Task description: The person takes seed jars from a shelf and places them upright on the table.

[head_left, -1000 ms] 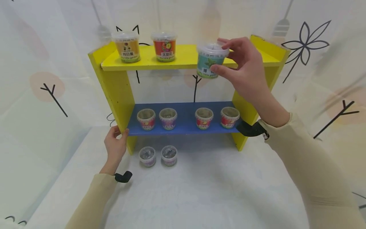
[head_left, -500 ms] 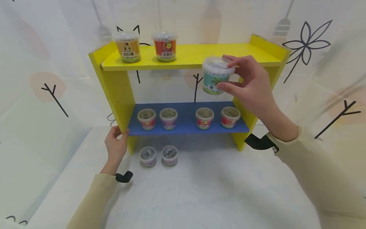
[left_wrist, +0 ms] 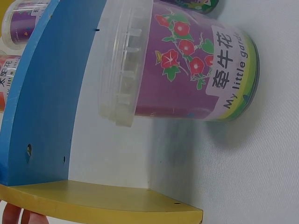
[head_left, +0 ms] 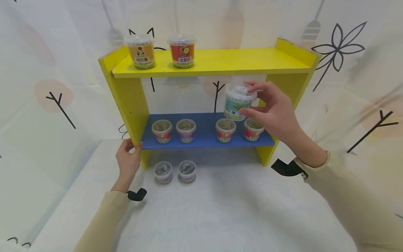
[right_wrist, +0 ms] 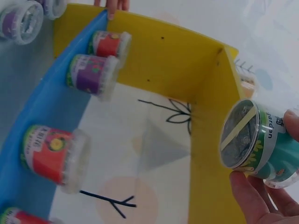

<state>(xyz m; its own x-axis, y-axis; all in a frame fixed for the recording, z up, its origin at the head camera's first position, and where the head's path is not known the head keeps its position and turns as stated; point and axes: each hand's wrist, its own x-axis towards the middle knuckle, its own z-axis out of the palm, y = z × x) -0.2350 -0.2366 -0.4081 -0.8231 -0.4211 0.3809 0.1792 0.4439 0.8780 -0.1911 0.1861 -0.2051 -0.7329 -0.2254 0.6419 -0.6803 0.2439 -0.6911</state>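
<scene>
My right hand [head_left: 278,112] pinches a teal lidded plastic cup [head_left: 234,108] between thumb and fingers. Held upright, it hangs in front of the opening between the yellow top board and the blue shelf [head_left: 204,120], overlapping two cups on the right in the head view. In the right wrist view the teal cup's clear bottom [right_wrist: 240,133] shows dark contents and a pale strip. My left hand [head_left: 128,159] grips the left side panel [head_left: 130,105] of the shelf unit, its thumb by the blue shelf's end. Its fingertips [left_wrist: 11,213] show behind the yellow panel in the left wrist view.
Red cups [head_left: 162,132] and a purple one [head_left: 185,131] stand on the blue shelf, with a gap mid-shelf. An orange cup [head_left: 141,52] and a red cup [head_left: 182,52] sit on the top board. Below, two purple cups [head_left: 162,173] stand on the white surface.
My right hand has lowered the teal cup from the front edge of the yellow top board to just above the blue shelf's right-hand cups. My left hand stays at the side panel.
</scene>
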